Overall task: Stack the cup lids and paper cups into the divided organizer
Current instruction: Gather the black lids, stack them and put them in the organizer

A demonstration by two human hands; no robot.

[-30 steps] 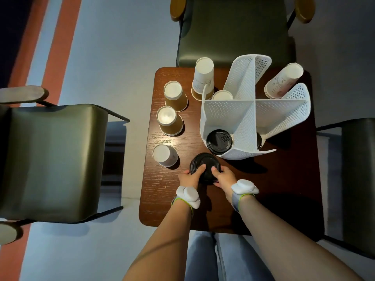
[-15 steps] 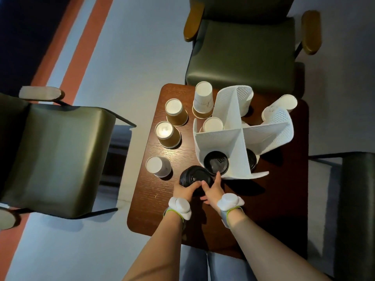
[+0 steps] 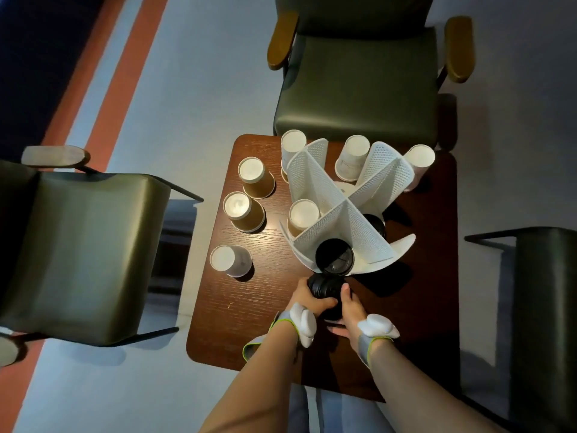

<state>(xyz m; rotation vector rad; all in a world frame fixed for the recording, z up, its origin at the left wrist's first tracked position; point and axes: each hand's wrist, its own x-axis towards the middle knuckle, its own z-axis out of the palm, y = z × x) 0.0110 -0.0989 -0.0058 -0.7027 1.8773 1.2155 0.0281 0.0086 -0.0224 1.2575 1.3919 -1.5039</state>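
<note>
A white perforated divided organizer (image 3: 340,220) stands on the brown table (image 3: 243,310). A black lid (image 3: 334,257) lies in its near compartment, an upside-down cup (image 3: 303,215) in the left one, another black lid (image 3: 376,223) in the right one. My left hand (image 3: 307,298) and my right hand (image 3: 351,307) grip a stack of black lids (image 3: 323,289) between them, just in front of the organizer. Loose upside-down paper cups stand to the left (image 3: 256,176) (image 3: 243,210) (image 3: 230,260) and behind (image 3: 352,157).
Dark green armchairs stand beyond the table (image 3: 365,82), to its left (image 3: 81,245) and to its right (image 3: 543,307). More cups stand at the table's far edge (image 3: 293,145) (image 3: 418,160). Blue floor with an orange stripe (image 3: 125,73) lies to the left.
The organizer has turned, so its dividers now point diagonally. Both hands have closed round the stack of black lids and tipped it up off the table toward the organizer.
</note>
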